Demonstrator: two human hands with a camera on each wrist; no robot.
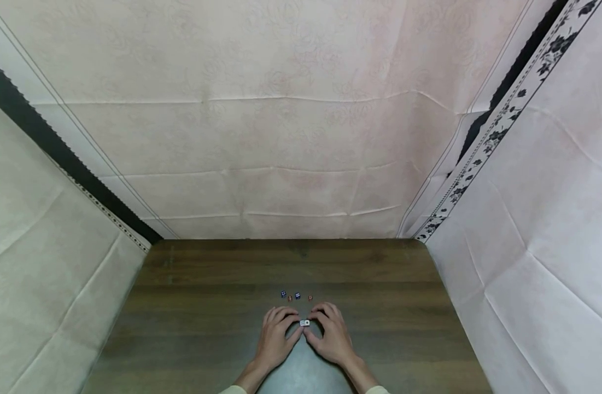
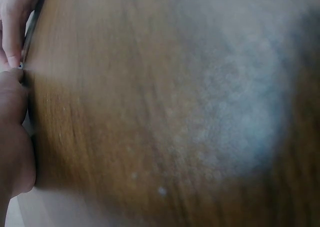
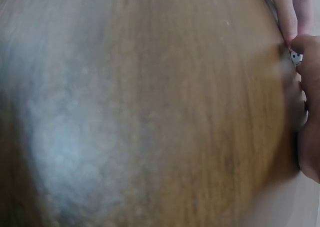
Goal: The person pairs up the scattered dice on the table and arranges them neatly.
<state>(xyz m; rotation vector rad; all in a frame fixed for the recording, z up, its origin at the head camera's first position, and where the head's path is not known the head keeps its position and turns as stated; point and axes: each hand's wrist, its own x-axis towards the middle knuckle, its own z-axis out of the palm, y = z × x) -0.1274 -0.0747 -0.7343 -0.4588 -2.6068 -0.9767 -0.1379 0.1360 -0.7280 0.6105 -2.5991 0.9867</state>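
Two small white dice (image 1: 304, 323) with dark pips sit side by side on the wooden table, between both hands. From the left side, my left hand (image 1: 276, 336) pinches the pair's left end with thumb and index finger. My right hand (image 1: 332, 335) mirrors it, thumb and index finger curled at the right end. In the right wrist view, one white die (image 3: 296, 57) shows its pips beside the fingertips. The left wrist view catches only a sliver of a die (image 2: 21, 65) where the two hands meet; the fingers hide the rest.
Just beyond the hands lie a blue die (image 1: 283, 294), another blue die (image 1: 298, 295), an orange-red die (image 1: 290, 298) and a second orange-red die (image 1: 310, 298). Pale cloth walls (image 1: 291, 137) border the wooden table (image 1: 197, 306) at the back and sides.
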